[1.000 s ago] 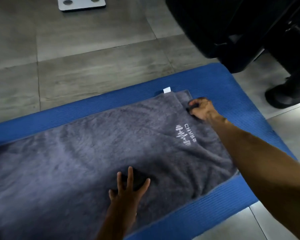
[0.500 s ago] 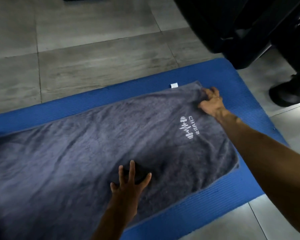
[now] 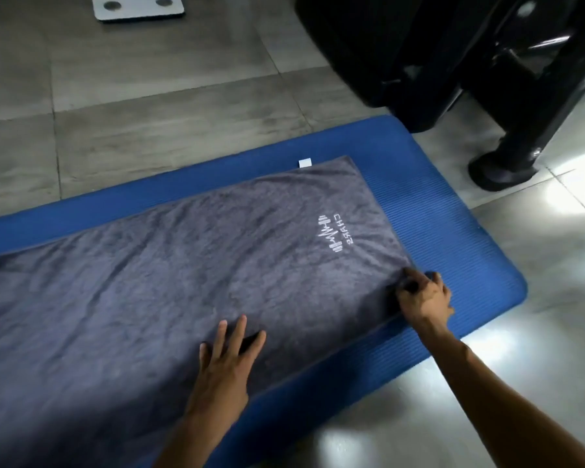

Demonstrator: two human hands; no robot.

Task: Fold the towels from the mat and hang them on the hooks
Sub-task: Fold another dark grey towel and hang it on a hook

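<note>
1. One grey towel [image 3: 183,275] lies spread flat on the blue mat [image 3: 453,231], on the tiled floor.
2. Left hand [image 3: 227,363] rests flat on the towel near its near edge, fingers straight and spread.
3. Right hand [image 3: 423,295] pinches the towel's near right corner, fingers curled.
4. White logo [image 3: 335,234] on the towel sits beyond the right hand.

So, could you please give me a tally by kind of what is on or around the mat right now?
Towels: 1, the grey towel, with its white tag
Mats: 1, the blue mat
Hands: 2, the left hand flat on the towel and the right hand pinching its near corner
White plates on the floor: 1, the plate
Black furniture: 1, the piece
Total: 6
</note>
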